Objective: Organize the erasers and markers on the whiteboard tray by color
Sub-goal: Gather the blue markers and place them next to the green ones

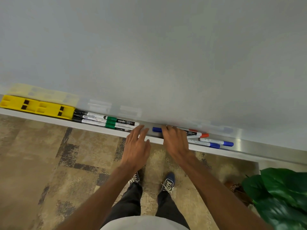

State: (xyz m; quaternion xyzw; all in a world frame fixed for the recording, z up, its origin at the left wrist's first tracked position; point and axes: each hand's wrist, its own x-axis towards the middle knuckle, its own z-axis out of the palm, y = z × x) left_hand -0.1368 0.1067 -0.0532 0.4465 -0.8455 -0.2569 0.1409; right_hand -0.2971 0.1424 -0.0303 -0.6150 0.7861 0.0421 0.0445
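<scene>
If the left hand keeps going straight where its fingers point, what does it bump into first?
Probably the bare metal whiteboard tray, in the gap between the green-capped markers and the blue-capped marker. The left hand looks open; depth is hard to judge.

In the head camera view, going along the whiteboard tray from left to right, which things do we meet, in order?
yellow erasers → black-capped markers → green-capped markers → left hand → right hand → red-capped markers → blue-capped markers. A blue cap also shows between the two hands.
</scene>
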